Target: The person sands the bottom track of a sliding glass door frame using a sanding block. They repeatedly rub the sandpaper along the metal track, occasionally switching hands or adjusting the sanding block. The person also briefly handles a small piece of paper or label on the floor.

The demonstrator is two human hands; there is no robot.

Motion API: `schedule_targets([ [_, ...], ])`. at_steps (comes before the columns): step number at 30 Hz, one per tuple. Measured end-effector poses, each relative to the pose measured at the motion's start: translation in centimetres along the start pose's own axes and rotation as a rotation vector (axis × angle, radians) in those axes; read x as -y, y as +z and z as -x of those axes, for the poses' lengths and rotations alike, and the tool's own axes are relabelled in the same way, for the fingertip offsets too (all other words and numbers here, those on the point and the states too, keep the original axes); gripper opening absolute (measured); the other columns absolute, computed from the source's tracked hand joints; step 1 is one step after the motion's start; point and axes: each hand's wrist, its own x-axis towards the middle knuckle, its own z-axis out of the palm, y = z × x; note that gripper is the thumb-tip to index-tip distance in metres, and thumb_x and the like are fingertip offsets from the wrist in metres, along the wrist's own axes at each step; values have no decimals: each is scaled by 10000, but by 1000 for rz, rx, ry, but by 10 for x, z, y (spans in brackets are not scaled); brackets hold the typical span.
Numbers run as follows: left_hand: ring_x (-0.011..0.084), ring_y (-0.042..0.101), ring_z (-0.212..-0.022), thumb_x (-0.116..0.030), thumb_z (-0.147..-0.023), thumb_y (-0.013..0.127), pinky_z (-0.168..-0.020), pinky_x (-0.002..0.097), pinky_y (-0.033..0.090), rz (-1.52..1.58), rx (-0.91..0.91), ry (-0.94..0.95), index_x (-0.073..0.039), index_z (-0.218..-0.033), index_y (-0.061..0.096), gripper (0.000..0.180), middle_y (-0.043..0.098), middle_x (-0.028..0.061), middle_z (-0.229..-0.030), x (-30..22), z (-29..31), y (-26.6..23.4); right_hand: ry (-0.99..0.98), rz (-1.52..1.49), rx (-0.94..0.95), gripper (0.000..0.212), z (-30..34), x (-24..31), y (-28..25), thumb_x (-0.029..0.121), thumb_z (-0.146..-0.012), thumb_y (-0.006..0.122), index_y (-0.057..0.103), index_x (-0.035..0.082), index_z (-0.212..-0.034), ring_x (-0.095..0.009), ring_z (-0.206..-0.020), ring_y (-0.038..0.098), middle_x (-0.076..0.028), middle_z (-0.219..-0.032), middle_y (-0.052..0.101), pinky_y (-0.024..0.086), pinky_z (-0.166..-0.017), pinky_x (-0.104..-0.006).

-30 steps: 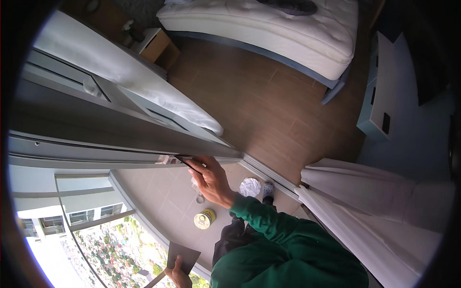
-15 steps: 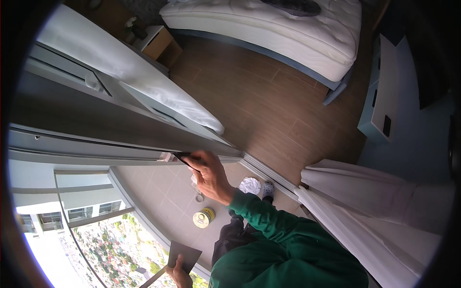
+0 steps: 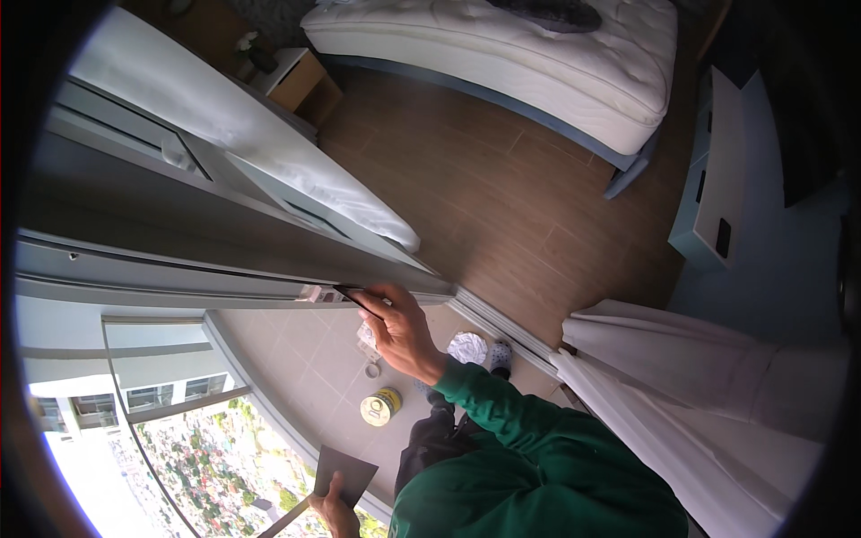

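Scraping along the edge of a sliding door frame [image 3: 224, 287], high above a balcony floor [image 3: 296, 377].
Right hand [image 3: 404, 332] closed on a small dark blade [image 3: 348, 294] (held against the frame); left hand [image 3: 334, 511] grips a dark flat sheet [image 3: 345, 471]. A slipped blade could gouge the frame.

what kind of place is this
Likely a high-rise bedroom or hotel room at its balcony door: a bed on wood flooring, white curtains, and a tiled balcony above a town. The right hand works a scraper along the door frame.
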Motion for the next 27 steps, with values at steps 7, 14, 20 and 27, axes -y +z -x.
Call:
schedule_targets([
  [7,283,588,-1059,-80,-834,721,-975,408,467,5,-127,-41,146,-1156,380,520,574,232,-1127,3,6,4,35,-58,9,281,-3,6,9,35,-910,639,686,104,-1178,-252,-917,609,-70,-1064,585,508,-777,-354],
  [14,295,613,-1015,-86,-827,732,-933,405,512,54,-41,-62,137,-1159,357,548,558,253,-1140,16,-1,-2,-196,109,32,304,-12,4,1,-33,-835,664,705,95,-1108,-274,-878,590,-76,-1024,583,492,-750,-381],
  [20,293,621,-1010,-104,-835,736,-892,398,543,-21,-56,-47,148,-1161,374,548,579,251,-1106,12,-3,4,-215,80,91,294,-4,-1,-17,-38,-840,647,704,79,-1104,-280,-912,586,-82,-1009,594,486,-788,-382],
  [27,265,619,-1018,-131,-896,660,-922,386,518,152,6,-93,164,-1169,464,447,575,226,-1155,-17,-8,19,378,-460,158,234,50,27,-40,66,-977,569,666,36,-1189,-131,-922,581,-49,-1087,621,481,-842,-300],
])
